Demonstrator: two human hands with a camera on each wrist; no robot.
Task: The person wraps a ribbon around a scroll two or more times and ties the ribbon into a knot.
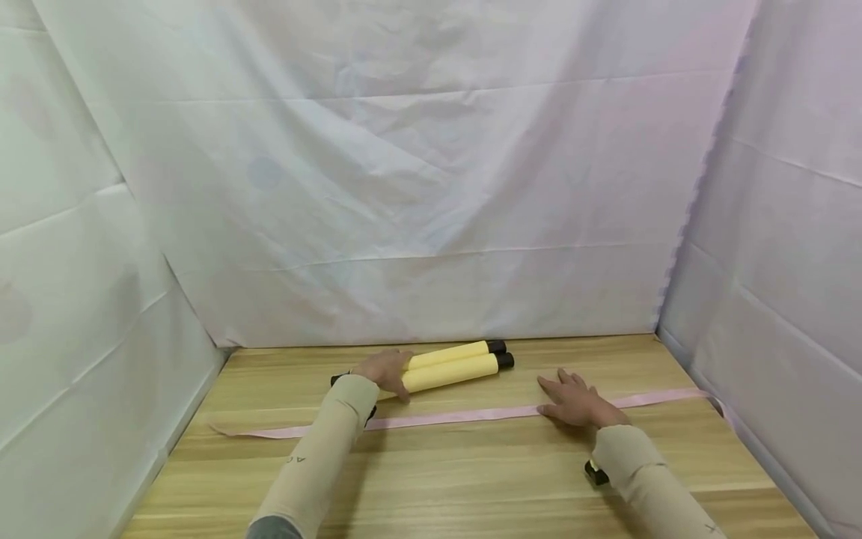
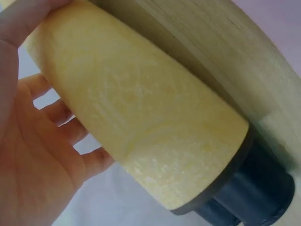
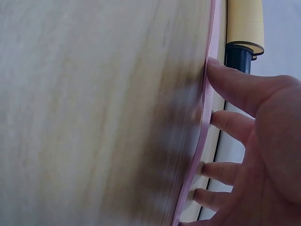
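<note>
Two rolls [image 1: 453, 367] at frame centre, axes left-right, are gripped by the left hand [image 1: 387, 370]; the flat right hand [image 1: 572, 400] is pressed on the ribbon [image 1: 465, 414].

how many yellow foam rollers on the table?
2. Both lie side by side at the table's back: the rear roller and the front roller, which the left hand holds. None seems hidden.

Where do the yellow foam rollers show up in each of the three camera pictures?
Head: yellow foam rollers lie mid-table, left hand on their near end.
Left wrist: one roller fills the middle, black cap lower right.
Right wrist: only a roller end and cap, top right.
Shared landmark: the black end cap.
</note>
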